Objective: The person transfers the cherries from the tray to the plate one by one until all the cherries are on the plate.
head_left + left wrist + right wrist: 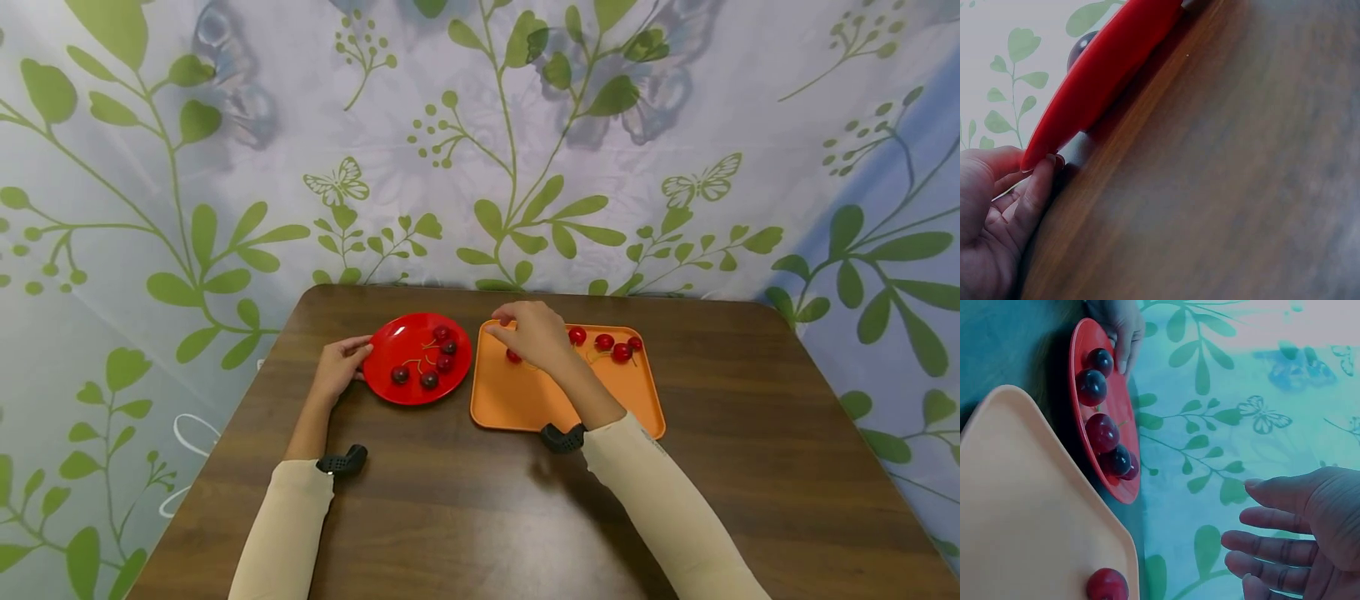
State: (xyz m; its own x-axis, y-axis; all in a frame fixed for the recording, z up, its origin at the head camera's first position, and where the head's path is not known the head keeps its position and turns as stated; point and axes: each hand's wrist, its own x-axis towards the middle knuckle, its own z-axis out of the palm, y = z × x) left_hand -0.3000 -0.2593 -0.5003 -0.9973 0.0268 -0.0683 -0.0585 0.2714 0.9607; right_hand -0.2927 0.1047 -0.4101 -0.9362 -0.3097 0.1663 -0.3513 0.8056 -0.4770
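So the left hand (pixel 337 368), left of centre in the head view, has a light pinch on the red round plate (pixel 397 343): thumb on top of the rim, fingers tucked underneath. My guess is that's just to steady it, since only the very edge is gripped and the rest is left free. The left wrist view shows the rim sitting a bit proud of the wood-grain table (pixel 450 508), which would explain how fingertips fit under there. Can't tell if the plate is actually lifted at all.

The right hand (pixel 536 337) is out over the upper left part of the orange tray (pixel 517 404), near the middle of the frame. Fingers are loosely extended, with a clear gap between them and the thumb in the right wrist view, and there's nothing in its grasp that I can see.

As for the cherries, five dark red ones (pixel 429 380) lie on the plate, mostly toward its right and lower side, stems every which way, so they look dropped in rather than arranged. Brighter red cherries (pixel 622 352) are bunched at the upper right of the tray, plus a lone cherry (pixel 513 355) peeking out below the right hand. The hand could be hiding more. Plate and tray sit side by side, probably so it's a short reach between them.
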